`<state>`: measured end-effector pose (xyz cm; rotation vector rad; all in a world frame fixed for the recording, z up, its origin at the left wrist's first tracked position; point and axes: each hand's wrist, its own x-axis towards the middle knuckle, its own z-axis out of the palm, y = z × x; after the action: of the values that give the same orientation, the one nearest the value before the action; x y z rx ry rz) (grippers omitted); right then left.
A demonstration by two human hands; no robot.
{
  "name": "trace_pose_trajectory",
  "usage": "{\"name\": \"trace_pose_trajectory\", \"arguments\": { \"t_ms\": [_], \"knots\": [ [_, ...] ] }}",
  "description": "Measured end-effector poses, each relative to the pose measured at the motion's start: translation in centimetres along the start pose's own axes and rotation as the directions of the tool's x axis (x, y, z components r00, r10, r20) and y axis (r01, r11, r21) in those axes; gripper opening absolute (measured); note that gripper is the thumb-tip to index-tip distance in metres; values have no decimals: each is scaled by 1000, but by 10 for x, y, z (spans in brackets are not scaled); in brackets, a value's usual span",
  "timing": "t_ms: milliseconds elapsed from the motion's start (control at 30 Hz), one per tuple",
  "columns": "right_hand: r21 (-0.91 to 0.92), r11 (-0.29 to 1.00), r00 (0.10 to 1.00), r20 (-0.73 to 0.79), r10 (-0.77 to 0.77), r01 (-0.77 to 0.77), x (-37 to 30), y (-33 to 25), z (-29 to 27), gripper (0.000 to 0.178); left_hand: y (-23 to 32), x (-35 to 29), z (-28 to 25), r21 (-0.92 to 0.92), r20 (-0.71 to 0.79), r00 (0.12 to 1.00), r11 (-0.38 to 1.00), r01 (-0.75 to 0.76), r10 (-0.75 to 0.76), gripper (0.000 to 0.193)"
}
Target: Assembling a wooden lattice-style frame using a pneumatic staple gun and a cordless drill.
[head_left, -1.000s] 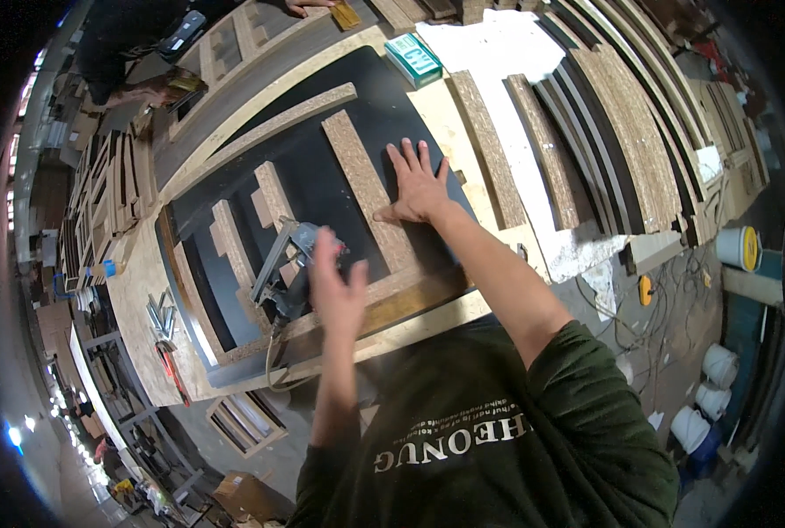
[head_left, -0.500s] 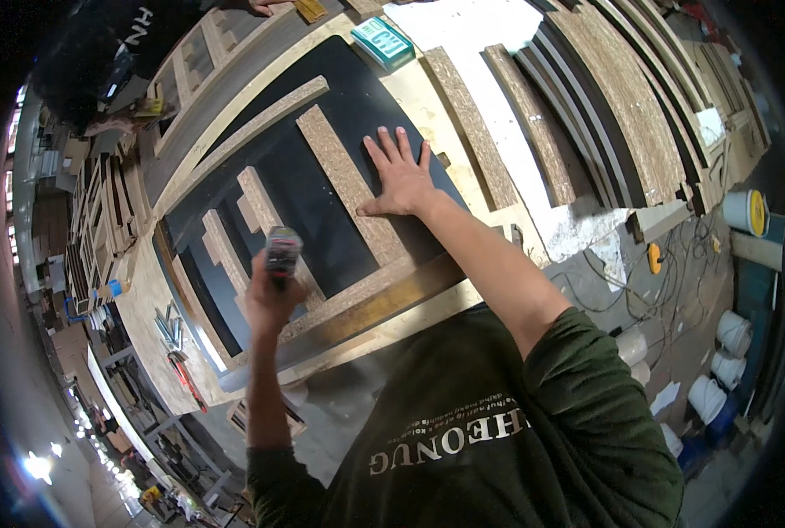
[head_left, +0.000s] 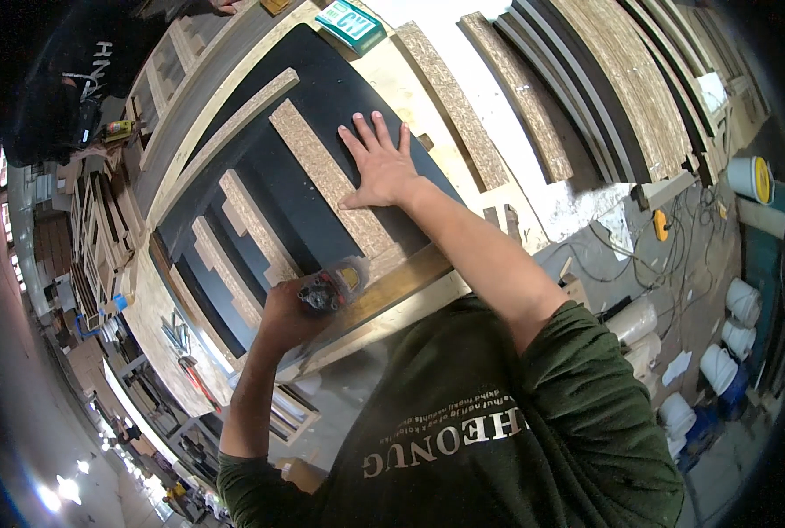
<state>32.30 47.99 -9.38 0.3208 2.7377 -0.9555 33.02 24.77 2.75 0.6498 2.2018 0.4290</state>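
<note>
The right hand lies flat with fingers spread on a chipboard strip that rests on a black panel on the counter, while the left hand is wrapped tight around a small power tool at the near end of that strip, just above the wooden edge rail. The strip looks merely pressed down, so it could slide if the tool pushes sideways. The tool's working end is hidden by the hand, so I cannot tell how near it comes to the holding fingers.
</note>
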Motion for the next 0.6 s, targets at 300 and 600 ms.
{"name": "trace_pose_trajectory", "arguments": {
  "t_ms": [300, 600],
  "knots": [
    [26, 1000, 1000, 18, 2, -2, -1, 0, -2, 115, -3, 4, 12, 1, -4, 998, 998, 58, -58, 36],
    [18, 1000, 1000, 27, 7, -8, 0, -1, -3, 115, -2, 6, 19, 76, -94, 988, 990, -117, 124, 22]
  ]
}}
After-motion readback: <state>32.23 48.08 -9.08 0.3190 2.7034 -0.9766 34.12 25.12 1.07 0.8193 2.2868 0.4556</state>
